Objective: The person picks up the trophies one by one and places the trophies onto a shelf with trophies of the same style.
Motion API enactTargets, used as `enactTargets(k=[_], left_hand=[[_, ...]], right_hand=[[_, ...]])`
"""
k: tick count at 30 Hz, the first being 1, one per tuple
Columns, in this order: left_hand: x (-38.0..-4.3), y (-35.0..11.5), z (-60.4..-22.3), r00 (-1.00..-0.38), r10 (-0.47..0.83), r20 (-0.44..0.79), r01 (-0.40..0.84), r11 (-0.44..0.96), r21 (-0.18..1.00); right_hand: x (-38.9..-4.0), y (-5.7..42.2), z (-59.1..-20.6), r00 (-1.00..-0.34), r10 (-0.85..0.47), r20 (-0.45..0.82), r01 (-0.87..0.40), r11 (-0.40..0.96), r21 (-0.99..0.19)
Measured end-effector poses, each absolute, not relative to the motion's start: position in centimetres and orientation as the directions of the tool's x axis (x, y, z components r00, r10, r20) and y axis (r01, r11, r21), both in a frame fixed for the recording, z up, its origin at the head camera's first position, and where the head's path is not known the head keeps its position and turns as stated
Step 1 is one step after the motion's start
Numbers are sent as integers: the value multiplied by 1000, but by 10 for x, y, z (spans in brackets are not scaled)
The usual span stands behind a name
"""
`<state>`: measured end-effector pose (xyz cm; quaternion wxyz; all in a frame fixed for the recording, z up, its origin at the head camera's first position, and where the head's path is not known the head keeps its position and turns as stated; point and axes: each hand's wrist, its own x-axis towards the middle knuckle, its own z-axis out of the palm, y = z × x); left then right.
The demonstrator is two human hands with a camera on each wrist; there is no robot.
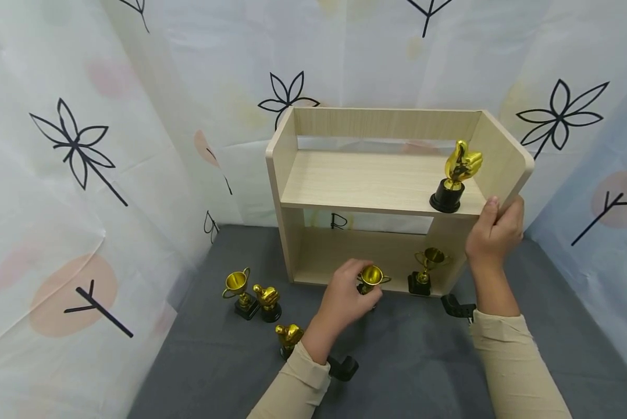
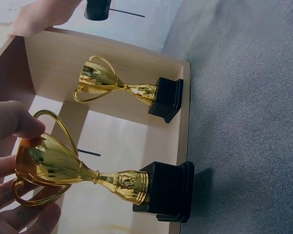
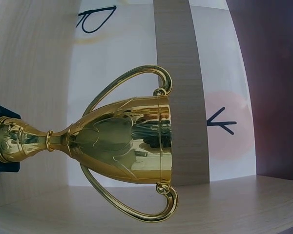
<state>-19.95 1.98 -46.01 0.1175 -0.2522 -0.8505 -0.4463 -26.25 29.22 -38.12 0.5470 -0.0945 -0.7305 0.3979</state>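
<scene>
My left hand (image 1: 347,295) holds a gold trophy cup (image 1: 372,276) by its bowl, at the front edge of the lower shelf. In the left wrist view the cup's black base (image 2: 167,191) overlaps the shelf's front edge, and thumb and fingers lie around the bowl. My right hand (image 1: 494,234) grips the right side panel of the pale wooden shelf unit (image 1: 355,180). Inside the lower level, at the right, another gold trophy cup (image 1: 423,272) stands upright; it fills much of the right wrist view. On the upper level stands a gold thumbs-up trophy (image 1: 460,166) with a round black base.
To the left on the grey cloth (image 1: 209,361) stand a trophy cup (image 1: 237,285) and a thumbs-up trophy (image 1: 267,299) side by side. Another gold thumbs-up trophy (image 1: 288,336) is partly hidden behind my left forearm. Patterned fabric (image 1: 151,116) hangs behind and at both sides.
</scene>
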Motion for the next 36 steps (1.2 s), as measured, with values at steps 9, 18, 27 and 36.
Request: enactTargets(k=[9,18,27,36], left_hand=[[-207,24,-461,-845,316,431,534,468,704],[-216,26,-457,-860,285,424,511,451,732],[-224,31,-454,-867,263,424,498,489,716],[-234,37,-456,-870,260,420,493,480,726]], right_hand=[[-262,292,-382,-395,580,712,-286,659,-695],[-263,292,-383,-389,578,717,-285,665,-691],[-265,293,-382,-377,587,716,-290,660,-694],[-264,292,-383,-377,594,710,-289,653,-700]])
